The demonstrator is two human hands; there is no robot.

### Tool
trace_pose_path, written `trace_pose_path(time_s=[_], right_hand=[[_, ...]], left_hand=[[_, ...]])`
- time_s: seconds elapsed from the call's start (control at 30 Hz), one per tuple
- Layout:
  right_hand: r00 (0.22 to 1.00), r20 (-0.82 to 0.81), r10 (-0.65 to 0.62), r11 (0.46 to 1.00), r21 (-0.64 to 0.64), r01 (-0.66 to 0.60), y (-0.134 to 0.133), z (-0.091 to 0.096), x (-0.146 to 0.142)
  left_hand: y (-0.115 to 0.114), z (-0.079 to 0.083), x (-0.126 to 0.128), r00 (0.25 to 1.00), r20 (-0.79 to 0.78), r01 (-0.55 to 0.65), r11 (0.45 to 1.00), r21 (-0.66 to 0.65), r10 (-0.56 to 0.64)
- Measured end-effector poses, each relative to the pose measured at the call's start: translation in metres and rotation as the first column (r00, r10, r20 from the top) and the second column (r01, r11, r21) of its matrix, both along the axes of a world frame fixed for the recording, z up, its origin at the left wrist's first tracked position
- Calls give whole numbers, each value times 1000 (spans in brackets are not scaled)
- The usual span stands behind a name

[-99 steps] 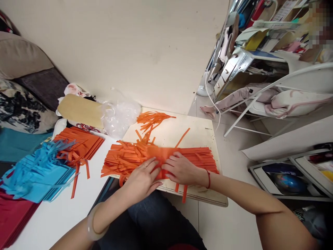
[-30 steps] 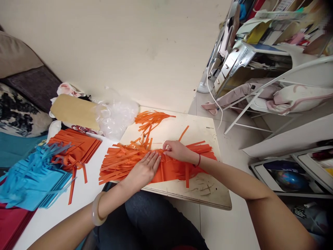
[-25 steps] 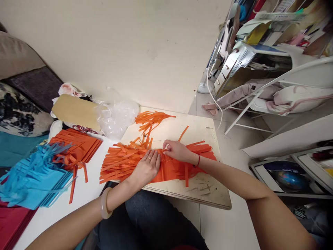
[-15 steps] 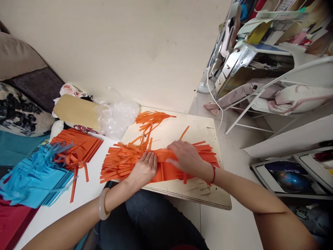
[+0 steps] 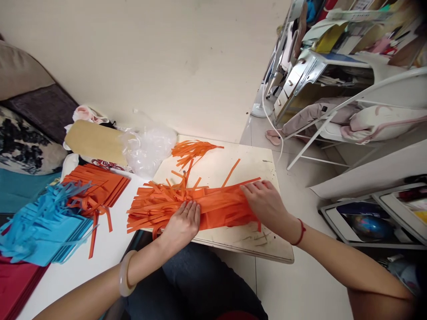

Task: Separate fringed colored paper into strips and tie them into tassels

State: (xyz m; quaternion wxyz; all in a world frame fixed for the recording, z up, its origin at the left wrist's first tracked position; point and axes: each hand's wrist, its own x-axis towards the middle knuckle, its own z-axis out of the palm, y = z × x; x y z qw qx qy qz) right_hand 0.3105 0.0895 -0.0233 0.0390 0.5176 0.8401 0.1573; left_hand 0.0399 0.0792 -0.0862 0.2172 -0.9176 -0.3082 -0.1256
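Orange fringed tissue paper (image 5: 220, 209) lies across a small pale wooden table, its cut strips spreading to the left and its middle uncut. My left hand (image 5: 183, 222) is closed on the middle of it, fingertips together at the base of the strips. Over the right end lies my right hand (image 5: 267, 206), palm down, with its fingers stretched across the paper; its thumb is hidden. Farther back on the table rests an orange tassel (image 5: 193, 151) with a twisted end. A loose orange strip (image 5: 231, 172) sits between the tassel and my right hand.
At the left, a white surface (image 5: 116, 235) bears folded orange paper (image 5: 103, 180), blue fringed paper (image 5: 46, 231) and red paper (image 5: 20, 284). A clear plastic bag (image 5: 147, 151) touches the wall side. A white folding chair (image 5: 320, 133) stands to the right.
My right hand has slid right to the paper's right end, and the strips there now lie flatter under a smooth orange layer. My left hand has stayed nearly in place.
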Motion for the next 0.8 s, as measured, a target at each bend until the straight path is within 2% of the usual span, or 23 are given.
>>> trace_pose_path(time_s=[0.07,0.13,0.23,0.3,0.4,0.5,0.63,0.8], right_hand=[[997,-9,-73,997,-22,73,-1,12,2],[996,-67,-63,997,-46,60,3,20,0],[974,-214,75,983,-148,-108,12,26,-7],[953,-263,148,970,-149,-192,14,27,-15],[934,-250,254,962,-37,-271,11,15,-35],[904,-194,380,925,59,-376,7,-10,-57],[906,-140,399,916,98,-389,10,-38,-63],[910,-131,393,918,117,-379,9,-37,-47]], left_hand=[[-1,1,2,1000,-1,7,999,34,-7],[-2,2,4,1000,1,3,998,59,-3],[-1,5,3,1000,-18,-16,997,78,17],[0,5,2,999,-32,-25,996,80,28],[0,4,3,999,-29,-19,997,70,21],[0,2,4,999,-27,-16,998,52,18],[0,2,4,998,-50,-42,999,25,43],[1,6,4,996,-76,-49,997,61,54]])
